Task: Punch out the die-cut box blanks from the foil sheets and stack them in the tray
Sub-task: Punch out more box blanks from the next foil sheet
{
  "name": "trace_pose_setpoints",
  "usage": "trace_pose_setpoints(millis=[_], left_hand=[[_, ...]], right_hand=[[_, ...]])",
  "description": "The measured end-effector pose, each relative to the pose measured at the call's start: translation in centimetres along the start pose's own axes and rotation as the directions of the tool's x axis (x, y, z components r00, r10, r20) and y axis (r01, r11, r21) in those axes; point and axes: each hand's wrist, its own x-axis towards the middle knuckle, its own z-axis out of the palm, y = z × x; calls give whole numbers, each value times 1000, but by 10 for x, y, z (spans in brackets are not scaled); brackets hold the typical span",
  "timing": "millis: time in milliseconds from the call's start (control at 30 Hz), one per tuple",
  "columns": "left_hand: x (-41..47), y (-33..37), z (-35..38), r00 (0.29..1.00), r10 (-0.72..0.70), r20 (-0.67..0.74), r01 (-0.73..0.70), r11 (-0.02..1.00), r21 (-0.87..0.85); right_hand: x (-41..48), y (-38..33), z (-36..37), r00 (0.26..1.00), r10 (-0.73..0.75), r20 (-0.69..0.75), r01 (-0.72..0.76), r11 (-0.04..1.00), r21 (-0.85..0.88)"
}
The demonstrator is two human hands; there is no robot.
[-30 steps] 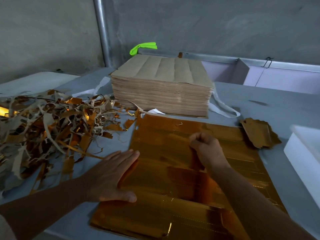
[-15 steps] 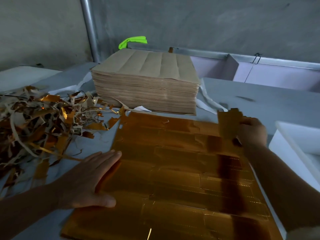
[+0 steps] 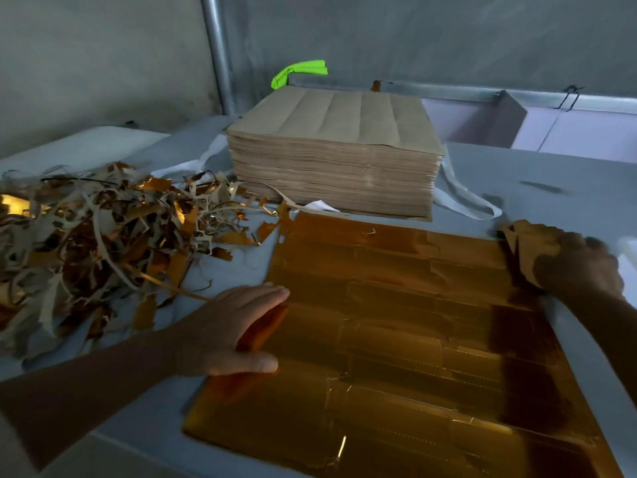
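head | left hand [image 3: 227,332] flat on foil sheet [image 3: 396,305], grip wide | right hand [image 3: 579,270] blurred, grip unclear

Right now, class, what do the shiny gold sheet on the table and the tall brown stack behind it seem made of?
Shiny gold sheet: likely foil-faced card, mirror-glossy, with dark reflections. Tall brown stack: apparently matt paperboard, thin layered edges visible on its side.

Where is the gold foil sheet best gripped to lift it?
Probably pinch its near-left corner from the near side: the foil sheet lies flat and thin, that corner is bare, and the left hand presses the left edge beside it.
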Motion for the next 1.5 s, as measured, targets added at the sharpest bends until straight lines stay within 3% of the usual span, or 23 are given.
trace_pose_setpoints(millis=[100, 167, 267, 400, 533, 733, 1133, 1333, 1500], left_hand=[[-1, 8, -11, 999, -6, -44, 0, 991, -136], [1, 17, -19, 995, 38, -96, -49, 991, -121], [8, 22, -21, 992, 41, -116, -56, 990, -132], [19, 19, -21, 998, 26, -53, -31, 995, -99], [27, 17, -14, 998, 10, -61, -18, 992, -123], [23, 15, 2, 998, -5, -57, -2, 991, -132], [25, 17, -7, 997, -62, -40, 48, 957, -287], [26, 17, -7, 997, -61, -51, 44, 959, -281], [27, 16, -5, 997, -57, -61, 39, 966, -257]], right_hand=[[-33, -27, -6, 956, -292, 27, 292, 955, -46], [-66, -50, -10, 860, -498, 116, 504, 863, -30], [-129, -81, -9, 664, -693, 281, 713, 700, 40], [-201, -103, 2, 426, -805, 414, 793, 552, 257], [-249, -114, 18, 291, -818, 496, 853, 457, 251], [-279, -118, 32, 282, -834, 474, 939, 342, 43], [-286, -120, 33, 307, -841, 446, 934, 357, 31], [-285, -121, 38, 285, -873, 395, 934, 346, 91], [-276, -132, 39, 356, -840, 410, 820, 491, 293]])
